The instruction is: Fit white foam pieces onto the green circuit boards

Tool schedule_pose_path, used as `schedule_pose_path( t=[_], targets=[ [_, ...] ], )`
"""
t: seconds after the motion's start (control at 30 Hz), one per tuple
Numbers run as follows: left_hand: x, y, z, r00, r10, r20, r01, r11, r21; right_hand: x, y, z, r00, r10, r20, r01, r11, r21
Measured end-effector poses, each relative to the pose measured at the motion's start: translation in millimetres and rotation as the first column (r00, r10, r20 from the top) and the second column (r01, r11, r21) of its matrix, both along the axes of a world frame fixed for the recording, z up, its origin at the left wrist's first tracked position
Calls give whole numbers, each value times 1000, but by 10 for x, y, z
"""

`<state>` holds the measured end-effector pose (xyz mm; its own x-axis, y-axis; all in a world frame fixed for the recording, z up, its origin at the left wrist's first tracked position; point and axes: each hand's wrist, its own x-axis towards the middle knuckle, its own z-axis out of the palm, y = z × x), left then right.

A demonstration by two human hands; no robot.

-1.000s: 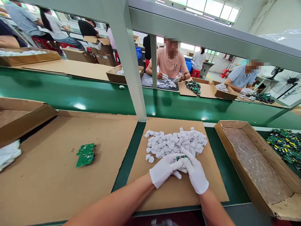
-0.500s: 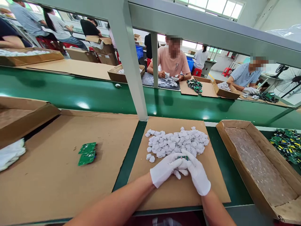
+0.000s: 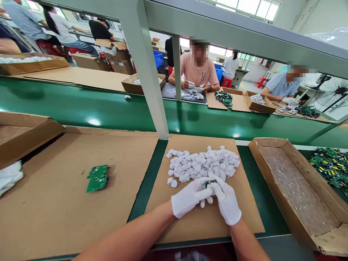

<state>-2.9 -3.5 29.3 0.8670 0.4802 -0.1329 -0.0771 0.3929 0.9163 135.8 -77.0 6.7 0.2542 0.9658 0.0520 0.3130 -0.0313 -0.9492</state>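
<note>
Fingertips of left hand and right hand pinch a small green board — gentle, even pressure seems best.

The pile of caps lies on a cardboard sheet. Two circuit boards lie to its left, an open box right

A factory assembly line: green conveyor belt, seated workers, circuit boards.

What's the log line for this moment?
left hand, right hand: holding small green board | beside: white parts pile | under: cardboard sheet
</note>
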Motion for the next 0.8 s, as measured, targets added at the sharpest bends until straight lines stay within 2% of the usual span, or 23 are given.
schedule_pose_path(
  t=[0.13, 0.27, 0.43, 0.53, 0.7, 0.8],
  targets=[
    [-9, -19, 6, 998, 52, -29, -51, 998, 27, -7, 1, -20, 998, 33, -62, -33, 999, 8],
    [-6, -12, -10, 999, 39, -18, -39, 999, -10, -14, 9, -18, 999, 6, -48, -5, 1000, 18],
    [16, 7, -80, 991, 115, -72, -117, 993, -18, -43, 21, 0, 997, 58, -49, -57, 998, 8],
    [16, 17, -101, 993, 105, -50, -106, 994, -11, -40, 29, -9, 999, 46, 0, -46, 999, -12],
    [13, 27, -108, 997, 68, 36, -61, 984, -169, -22, 12, -2, 998, 24, -53, -23, 999, 26],
    [19, 28, -115, 993, 62, 96, -46, 986, -159, -42, 0, 21, 998, 57, -21, -57, 998, -12]
  ],
)
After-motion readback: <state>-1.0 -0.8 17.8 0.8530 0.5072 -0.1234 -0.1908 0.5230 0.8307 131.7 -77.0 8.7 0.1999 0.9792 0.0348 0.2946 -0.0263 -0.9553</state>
